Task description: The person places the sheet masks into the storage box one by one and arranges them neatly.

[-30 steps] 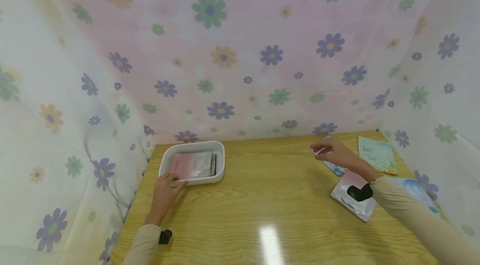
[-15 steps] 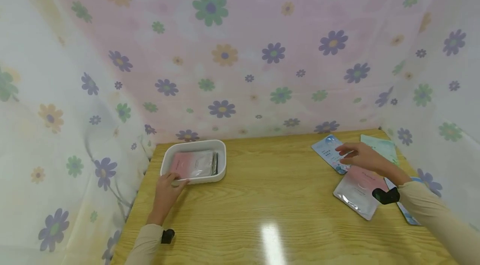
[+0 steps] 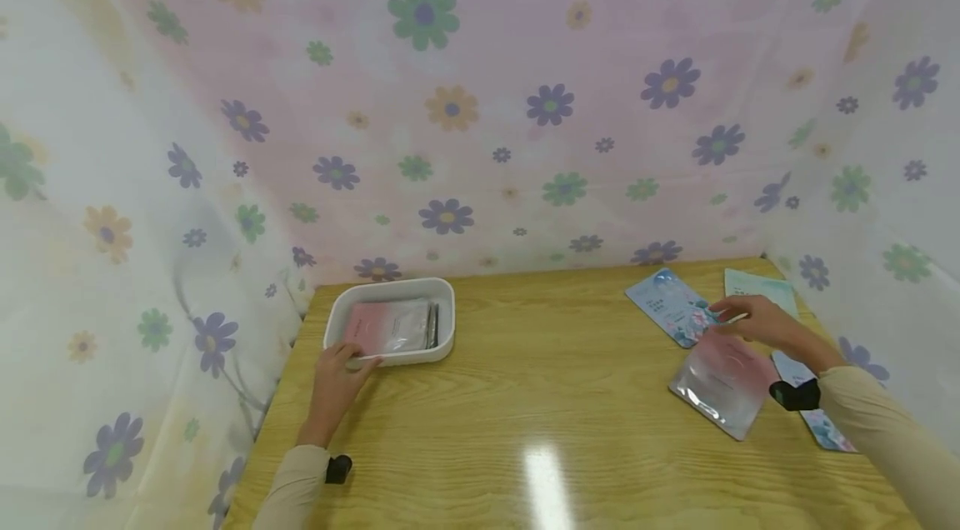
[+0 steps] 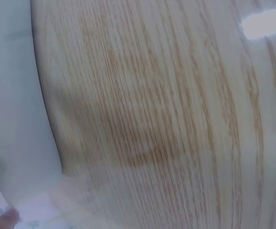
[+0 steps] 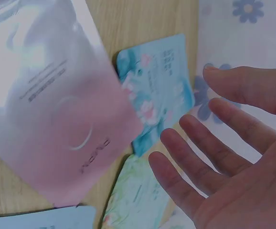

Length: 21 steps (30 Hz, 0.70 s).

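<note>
My left hand (image 3: 336, 388) grips the near rim of a white plastic bin (image 3: 442, 338), fingers over the edge and thumb outside. Inside it lie pink-and-silver sheet mask packets (image 3: 386, 326), side by side with a dark-edged one. My right hand (image 3: 761, 320) hovers over several flat packets at the right with nothing in it; the right wrist view shows its fingers spread and loosely extended. Below it is a pink-and-silver sheet mask packet (image 3: 723, 388). A blue floral packet (image 3: 663, 301) lies behind that, with a pale green packet (image 3: 759, 284) at the back and another blue packet (image 3: 828, 432) partly under my arm.
The wooden table (image 3: 540, 363) stretches between the bin and the packets. A flowered curtain (image 3: 487, 138) encloses the back and both sides. A bright light reflection (image 3: 547, 480) lies on the near tabletop.
The right hand has let go of the blue floral packet, now flat on the table, and moved right over the other packets. The left hand keeps its grip on the bin's rim.
</note>
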Each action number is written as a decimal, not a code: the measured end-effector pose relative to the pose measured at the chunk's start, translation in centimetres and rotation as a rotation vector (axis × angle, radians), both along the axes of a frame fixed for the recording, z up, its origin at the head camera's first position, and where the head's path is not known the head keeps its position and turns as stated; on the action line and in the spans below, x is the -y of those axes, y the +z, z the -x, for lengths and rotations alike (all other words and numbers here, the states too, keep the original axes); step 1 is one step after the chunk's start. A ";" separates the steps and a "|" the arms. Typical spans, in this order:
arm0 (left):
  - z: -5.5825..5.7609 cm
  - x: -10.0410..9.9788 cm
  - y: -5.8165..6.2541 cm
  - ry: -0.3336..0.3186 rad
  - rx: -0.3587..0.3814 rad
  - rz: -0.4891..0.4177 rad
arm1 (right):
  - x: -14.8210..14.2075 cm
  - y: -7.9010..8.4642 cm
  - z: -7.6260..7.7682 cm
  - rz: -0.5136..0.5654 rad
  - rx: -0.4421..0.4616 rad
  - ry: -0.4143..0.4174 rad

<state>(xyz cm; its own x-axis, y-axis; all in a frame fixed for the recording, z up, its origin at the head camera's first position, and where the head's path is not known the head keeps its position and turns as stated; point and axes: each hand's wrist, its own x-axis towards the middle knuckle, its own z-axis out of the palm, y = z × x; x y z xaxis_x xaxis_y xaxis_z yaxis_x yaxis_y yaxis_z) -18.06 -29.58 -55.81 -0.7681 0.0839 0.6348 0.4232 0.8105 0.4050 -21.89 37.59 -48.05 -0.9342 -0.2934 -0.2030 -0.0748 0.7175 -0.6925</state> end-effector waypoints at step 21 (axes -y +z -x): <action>0.2 0.2 0.0 -0.013 0.003 -0.004 | -3.6 -5.8 0.4 -0.150 0.007 -0.119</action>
<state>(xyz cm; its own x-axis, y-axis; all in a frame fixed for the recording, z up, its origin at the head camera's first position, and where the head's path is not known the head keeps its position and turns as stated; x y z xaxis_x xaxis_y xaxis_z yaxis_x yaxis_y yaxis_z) -18.30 -29.75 -55.84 -0.7688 0.0912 0.6330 0.4325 0.8032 0.4097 -22.26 41.23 -53.88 -0.9590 -0.1471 -0.2424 0.0206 0.8164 -0.5771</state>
